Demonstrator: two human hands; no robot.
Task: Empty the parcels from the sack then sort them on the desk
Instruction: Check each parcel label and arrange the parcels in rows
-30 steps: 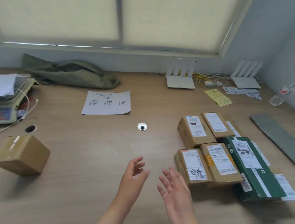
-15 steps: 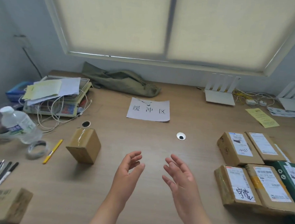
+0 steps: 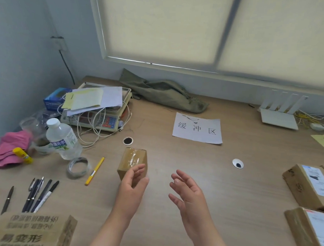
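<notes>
Both hands were slack, gripping nothing. The left hand [image 3: 131, 183] hung with its fingers relaxed and slightly curved. The small brown cardboard parcel sealed with clear tape [image 3: 132, 158] stood just beyond its fingertips and was partly covered by them; I could not tell whether they touched it. The right hand [image 3: 188, 194] was spread, palm turned toward the left one, apart from that parcel. Far beyond both hands, the crumpled olive-green cloth sack [image 3: 164, 93] lay on the pale wooden desk [image 3: 171, 227] against the wall. Well off to the right of the right hand sat the far labelled brown cardboard parcel [image 3: 303, 184] and, closer to me, the near labelled brown cardboard parcel [image 3: 306, 233]. Left of the left hand lay a yellow pen [image 3: 95, 171] and a clear tape roll [image 3: 78, 167].
</notes>
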